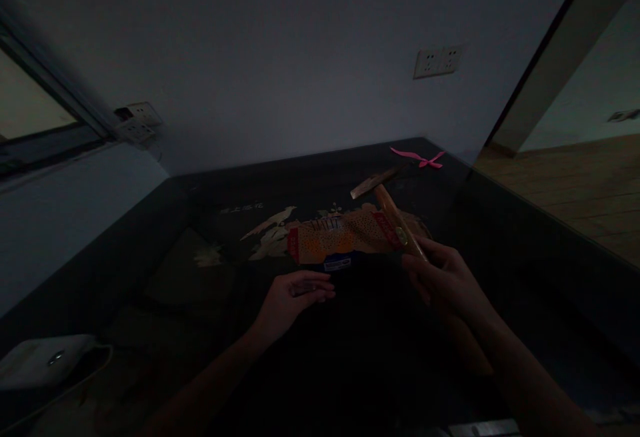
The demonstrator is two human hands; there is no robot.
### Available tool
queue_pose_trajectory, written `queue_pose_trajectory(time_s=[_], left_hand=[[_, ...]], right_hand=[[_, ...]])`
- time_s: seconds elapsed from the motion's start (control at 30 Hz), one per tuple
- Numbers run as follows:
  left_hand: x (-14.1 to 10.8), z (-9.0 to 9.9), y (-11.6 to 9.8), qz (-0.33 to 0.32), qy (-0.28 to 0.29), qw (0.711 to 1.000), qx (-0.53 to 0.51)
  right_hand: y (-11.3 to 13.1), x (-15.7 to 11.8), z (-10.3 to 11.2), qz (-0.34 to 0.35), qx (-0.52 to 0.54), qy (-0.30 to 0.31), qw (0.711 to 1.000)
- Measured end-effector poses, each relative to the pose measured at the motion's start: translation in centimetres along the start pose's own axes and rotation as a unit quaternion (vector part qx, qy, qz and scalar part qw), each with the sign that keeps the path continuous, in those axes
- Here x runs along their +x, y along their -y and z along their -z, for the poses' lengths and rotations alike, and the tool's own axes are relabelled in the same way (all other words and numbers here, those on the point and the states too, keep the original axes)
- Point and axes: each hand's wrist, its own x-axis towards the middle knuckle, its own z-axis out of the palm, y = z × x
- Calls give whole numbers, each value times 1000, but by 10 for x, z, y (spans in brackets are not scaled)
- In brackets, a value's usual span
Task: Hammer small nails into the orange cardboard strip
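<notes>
My right hand (443, 270) grips the wooden handle of a hammer (395, 217). The hammer's metal head is raised up and to the left, above the far part of the dark table. My left hand (297, 296) rests low in front of a patterned orange and red cardboard piece (327, 240); its fingers are slightly curled, with thumb and fingers apart, and nothing shows in them. Several thin nail-like pieces (325, 223) are in a row at the cardboard's upper middle; the dim light hides how they sit. The hammer handle covers part of the cardboard's right end.
A pink ribbon (423, 158) lies at the table's (280, 177) far right corner. At the left front is a white box-shaped device (45, 360) with a cable. Wall sockets (437, 62) are behind, and a metal strip (485, 428) shows at the bottom edge.
</notes>
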Motion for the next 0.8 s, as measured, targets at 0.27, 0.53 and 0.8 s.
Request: queue_pose_trajectory(time_s=[0.27, 0.53, 0.8], left_hand=[[-14, 2, -48, -155, -12, 985, 79], [88, 0, -77, -307, -160, 926, 148], [112, -11, -57, -283, -97, 917, 265]], right_hand=[[3, 1, -1, -10, 2, -19, 1000], [-6, 2, 0, 3, 21, -10, 1000], [-6, 1, 1, 2, 6, 19, 1000]])
